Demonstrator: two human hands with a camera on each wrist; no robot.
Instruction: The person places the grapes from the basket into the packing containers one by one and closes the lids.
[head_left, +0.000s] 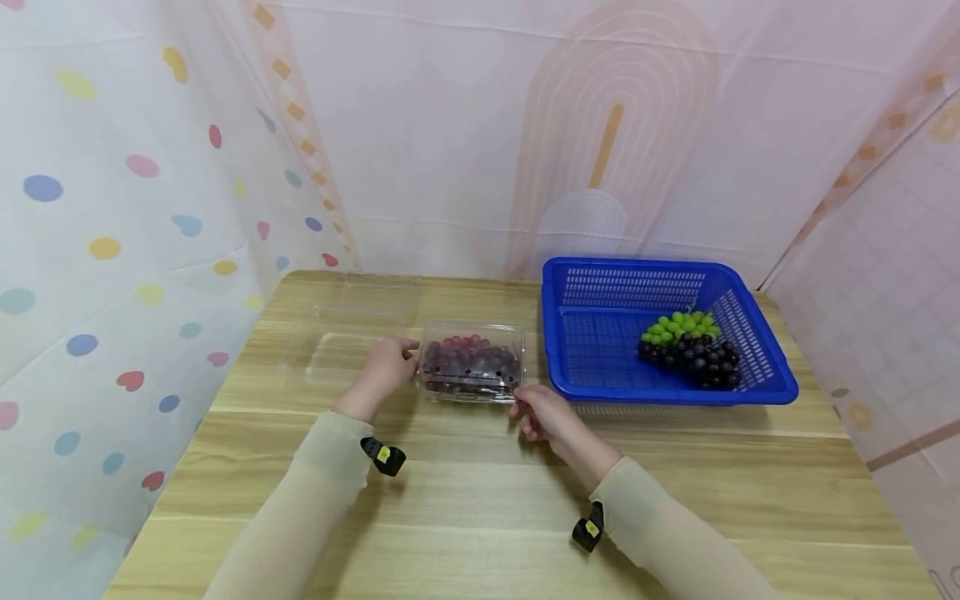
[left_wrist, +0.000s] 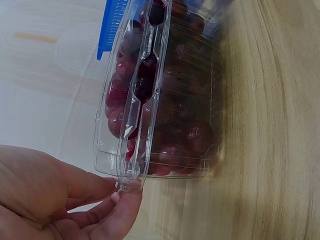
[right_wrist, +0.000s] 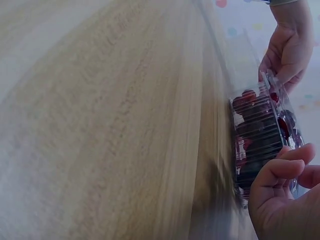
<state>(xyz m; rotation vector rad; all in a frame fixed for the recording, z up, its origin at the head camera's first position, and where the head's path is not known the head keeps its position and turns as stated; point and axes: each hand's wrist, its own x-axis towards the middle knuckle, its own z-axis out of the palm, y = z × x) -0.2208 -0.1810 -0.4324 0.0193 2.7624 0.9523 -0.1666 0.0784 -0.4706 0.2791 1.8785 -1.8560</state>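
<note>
A clear plastic clamshell box (head_left: 471, 382) with its lid down sits on the wooden table, full of red and dark grapes (head_left: 471, 357). My left hand (head_left: 385, 367) is at its left side; in the left wrist view, thumb and fingers pinch the rim's corner (left_wrist: 131, 181). At the near right corner, my right hand (head_left: 550, 414) pinches the box edge between thumb and forefinger, the other fingers curled below. Through the clear walls in the right wrist view the grapes (right_wrist: 255, 132) show, partly covered by the right fingers.
To the right stands a blue plastic basket (head_left: 592, 354), with green grapes (head_left: 678, 327) and black grapes (head_left: 697, 360) at its right end. Further clear plastic packaging (head_left: 345, 354) lies at the table's left. A patterned cloth (head_left: 450, 150) hangs behind the table.
</note>
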